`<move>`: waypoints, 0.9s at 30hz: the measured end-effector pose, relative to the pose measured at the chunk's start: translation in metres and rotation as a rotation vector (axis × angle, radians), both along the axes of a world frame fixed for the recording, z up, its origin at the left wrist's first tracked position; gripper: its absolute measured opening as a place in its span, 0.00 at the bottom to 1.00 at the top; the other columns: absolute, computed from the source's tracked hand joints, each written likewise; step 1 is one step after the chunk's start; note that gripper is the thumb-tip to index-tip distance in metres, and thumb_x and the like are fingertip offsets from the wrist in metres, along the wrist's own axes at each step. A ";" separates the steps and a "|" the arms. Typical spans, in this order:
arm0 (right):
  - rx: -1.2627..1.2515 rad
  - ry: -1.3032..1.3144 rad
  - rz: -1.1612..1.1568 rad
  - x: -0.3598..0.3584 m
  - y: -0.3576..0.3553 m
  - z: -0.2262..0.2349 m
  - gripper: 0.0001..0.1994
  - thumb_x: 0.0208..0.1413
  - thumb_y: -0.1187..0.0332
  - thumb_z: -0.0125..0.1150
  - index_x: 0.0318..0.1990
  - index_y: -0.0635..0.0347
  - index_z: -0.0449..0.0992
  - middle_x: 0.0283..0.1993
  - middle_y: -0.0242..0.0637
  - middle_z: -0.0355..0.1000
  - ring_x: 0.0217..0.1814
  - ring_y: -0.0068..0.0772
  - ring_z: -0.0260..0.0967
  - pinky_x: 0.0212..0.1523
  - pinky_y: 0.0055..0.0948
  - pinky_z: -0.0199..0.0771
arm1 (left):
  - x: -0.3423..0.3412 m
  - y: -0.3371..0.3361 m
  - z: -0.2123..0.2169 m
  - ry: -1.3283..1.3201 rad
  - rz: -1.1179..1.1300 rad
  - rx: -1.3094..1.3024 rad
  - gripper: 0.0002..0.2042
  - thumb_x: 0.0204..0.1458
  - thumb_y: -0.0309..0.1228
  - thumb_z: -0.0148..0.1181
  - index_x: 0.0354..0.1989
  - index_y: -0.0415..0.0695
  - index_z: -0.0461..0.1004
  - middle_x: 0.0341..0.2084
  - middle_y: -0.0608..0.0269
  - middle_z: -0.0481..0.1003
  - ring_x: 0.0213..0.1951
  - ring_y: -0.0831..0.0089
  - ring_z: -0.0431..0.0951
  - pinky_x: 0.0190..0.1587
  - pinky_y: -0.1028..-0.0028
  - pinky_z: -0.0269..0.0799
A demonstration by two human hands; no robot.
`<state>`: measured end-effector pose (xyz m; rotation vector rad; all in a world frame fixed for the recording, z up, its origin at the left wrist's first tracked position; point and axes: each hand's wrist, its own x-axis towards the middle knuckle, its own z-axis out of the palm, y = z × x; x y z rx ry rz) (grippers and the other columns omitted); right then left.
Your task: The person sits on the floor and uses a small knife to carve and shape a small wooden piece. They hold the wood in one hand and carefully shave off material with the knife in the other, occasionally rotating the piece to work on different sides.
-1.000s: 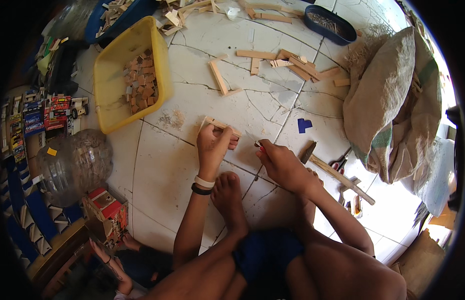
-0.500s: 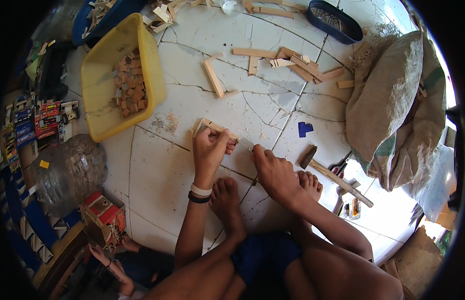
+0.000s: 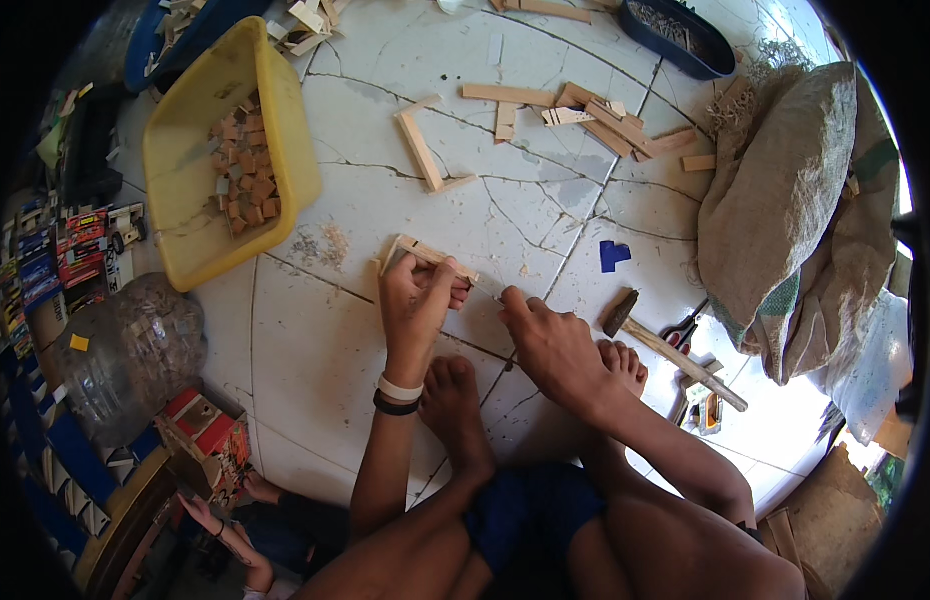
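My left hand (image 3: 415, 305) is closed around a small piece made of light wooden strips (image 3: 430, 255), its fingers gripping the lower side and the thumb lying along the strip. My right hand (image 3: 553, 345) is closed in a fist on a thin-bladed tool (image 3: 492, 292), whose handle is hidden in the palm. The thin end points left toward the right end of the wood; whether the two touch, I cannot tell. Both hands are above the tiled floor, in front of my bare feet.
A hammer (image 3: 675, 358), scissors (image 3: 679, 335) and a blue flat piece (image 3: 613, 256) lie to the right. Wooden strips (image 3: 510, 94) lie beyond my hands. At left stands a yellow basin (image 3: 303, 150) of small blocks; at right, a sack (image 3: 775, 200). Another person's hand (image 3: 197, 508) shows lower left.
The view has shifted slightly, so the basin and bottle sit a little farther left. Both hands keep nearly the same pose and grips.
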<state>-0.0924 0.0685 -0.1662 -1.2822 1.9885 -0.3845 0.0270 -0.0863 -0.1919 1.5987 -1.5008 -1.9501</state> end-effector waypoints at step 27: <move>0.025 -0.049 0.005 -0.002 0.005 -0.008 0.09 0.72 0.64 0.48 0.48 0.58 0.61 0.34 0.49 0.76 0.31 0.59 0.79 0.27 0.49 0.79 | 0.000 0.001 0.000 0.035 0.010 -0.017 0.10 0.64 0.28 0.60 0.35 0.33 0.72 0.25 0.53 0.81 0.24 0.73 0.81 0.27 0.76 0.79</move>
